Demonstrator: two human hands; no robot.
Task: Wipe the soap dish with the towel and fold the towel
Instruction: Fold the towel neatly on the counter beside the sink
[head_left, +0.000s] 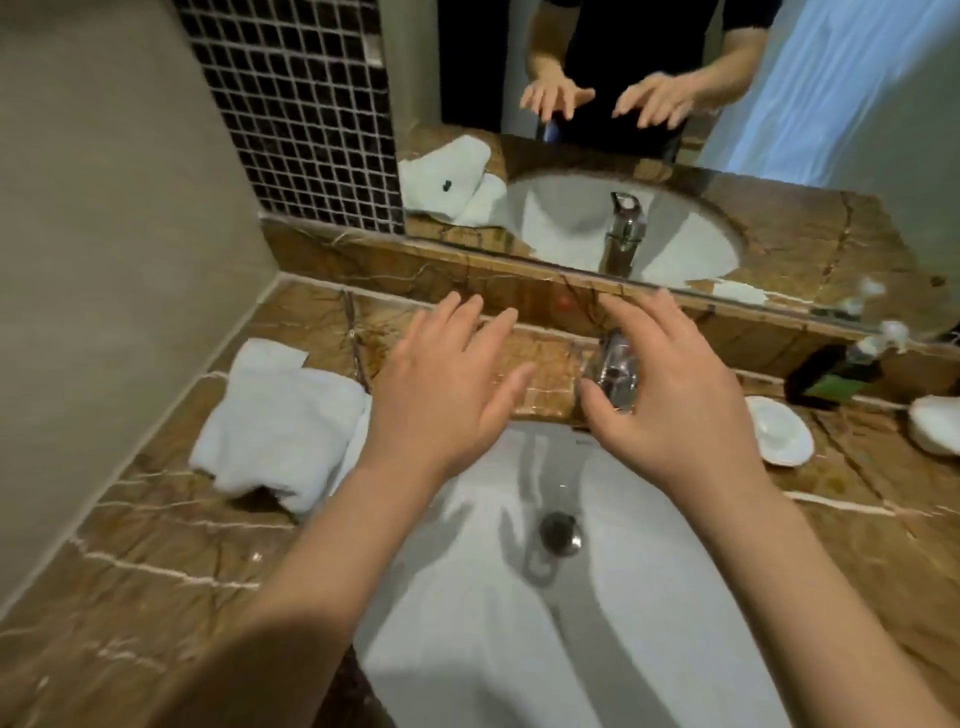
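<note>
A crumpled white towel (283, 415) lies on the brown marble counter (156, 545) left of the sink. A white soap dish (782, 431) sits on the counter right of the sink. My left hand (441, 395) hovers over the sink's back edge with fingers spread, just right of the towel and holding nothing. My right hand (670, 410) hovers beside it, fingers straight, partly covering the chrome tap (615, 374). Neither hand touches the towel or the dish.
A white sink (649, 649) with a metal drain (560, 532) fills the middle. A dark bottle (836, 379) stands against the backsplash at right, with another white dish (937, 426) at the right edge. A mirror (727, 156) rises behind; a wall closes the left.
</note>
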